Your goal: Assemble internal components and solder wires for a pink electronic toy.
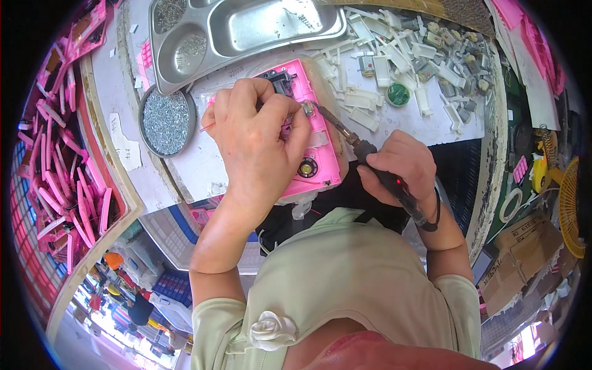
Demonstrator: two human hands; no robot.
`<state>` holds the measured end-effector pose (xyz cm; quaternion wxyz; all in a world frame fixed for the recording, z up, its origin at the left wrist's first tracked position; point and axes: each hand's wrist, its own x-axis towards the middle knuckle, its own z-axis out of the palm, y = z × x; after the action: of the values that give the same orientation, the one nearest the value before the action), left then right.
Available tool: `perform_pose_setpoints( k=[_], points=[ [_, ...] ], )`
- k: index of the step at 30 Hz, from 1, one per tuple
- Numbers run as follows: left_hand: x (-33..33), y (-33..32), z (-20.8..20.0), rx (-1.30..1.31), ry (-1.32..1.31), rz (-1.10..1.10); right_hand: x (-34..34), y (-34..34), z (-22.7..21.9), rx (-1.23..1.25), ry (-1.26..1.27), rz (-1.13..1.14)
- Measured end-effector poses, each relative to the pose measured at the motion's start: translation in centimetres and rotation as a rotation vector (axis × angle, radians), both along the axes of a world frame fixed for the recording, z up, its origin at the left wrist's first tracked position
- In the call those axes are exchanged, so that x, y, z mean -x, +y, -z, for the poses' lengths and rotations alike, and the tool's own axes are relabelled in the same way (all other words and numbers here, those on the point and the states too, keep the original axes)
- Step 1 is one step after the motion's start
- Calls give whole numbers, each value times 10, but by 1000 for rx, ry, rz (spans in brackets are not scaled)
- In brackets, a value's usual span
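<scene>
Here's the white tabletop (431, 126), papered and scuffed, and dead centre on it lies the pink plastic casing (311, 132), a flat glossy rectangular shell with a small round black-and-gold part near its lower end. Everything hangs off that casing.

Above the casing sits a stainless steel compartment tray (246, 34), smooth and shiny, with fine silvery screws in its smaller wells. Left of the casing, a round metal dish (165, 121) is heaped with tiny bright screws, grainy as gravel. Further left of the casing, a bin holds a jumble of pink plastic strips (65, 185). To the upper right of the casing, a scatter of white plastic pieces (394, 68), blocky and matte, with one green round cap (398, 94) among them.

Now the hands. The left hand (256, 139) lies curled over the casing, fingers bent and pinched down on it, pressing it to the tabletop. The right hand (401, 163), just right of the casing, is wrapped tight round a black electric screwdriver (382, 169), a slim dark barrel with a small red light glowing; its metal bit angles up-left and meets the casing beside the left fingertips.
</scene>
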<state>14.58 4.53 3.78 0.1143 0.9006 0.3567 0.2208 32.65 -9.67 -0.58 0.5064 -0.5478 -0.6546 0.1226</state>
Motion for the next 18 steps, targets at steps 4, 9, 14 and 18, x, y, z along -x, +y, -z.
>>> perform_pose_setpoints(
  k=[4,9,14,18],
  points=[
    [0,-1,-2,8,12,-11,-2,-1,-3,23,8,-53],
    [-1,-1,-2,-7,-7,-7,-2,0,0,30,9,-70],
    [-1,-1,-1,-1,-7,-13,-2,2,-1,0,-17,-73],
    [-1,-1,-2,-2,-6,-12,-3,4,-2,-21,-33,-10]
  ],
)
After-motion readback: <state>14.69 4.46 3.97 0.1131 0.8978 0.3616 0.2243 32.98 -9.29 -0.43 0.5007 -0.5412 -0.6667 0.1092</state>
